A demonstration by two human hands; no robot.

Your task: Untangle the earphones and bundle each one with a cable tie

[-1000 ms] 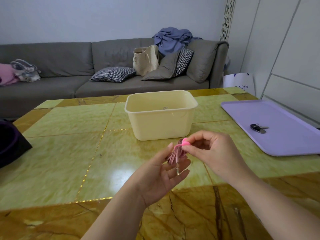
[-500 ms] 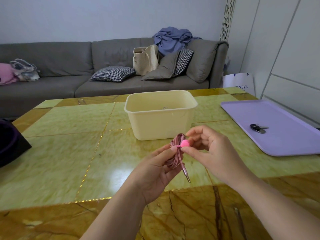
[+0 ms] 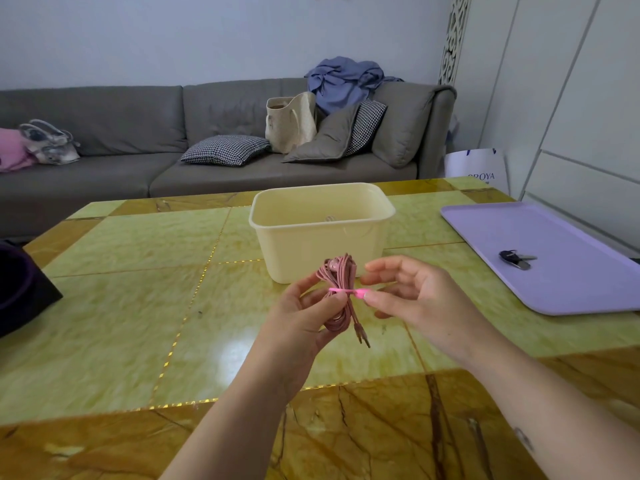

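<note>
I had the left grip [image 3: 304, 318] curled round the coiled earphones [image 3: 338, 271] above the desk [image 3: 138, 306], long axis upright, while the right grip [image 3: 415, 301], just to their right, pinched the free end of the tie [image 3: 343, 291] lying crosswise round their middle.

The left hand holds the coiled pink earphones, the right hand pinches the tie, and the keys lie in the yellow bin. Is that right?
No: the head view shows the keys on the purple tray, not in the bin. The rest is correct.
</note>
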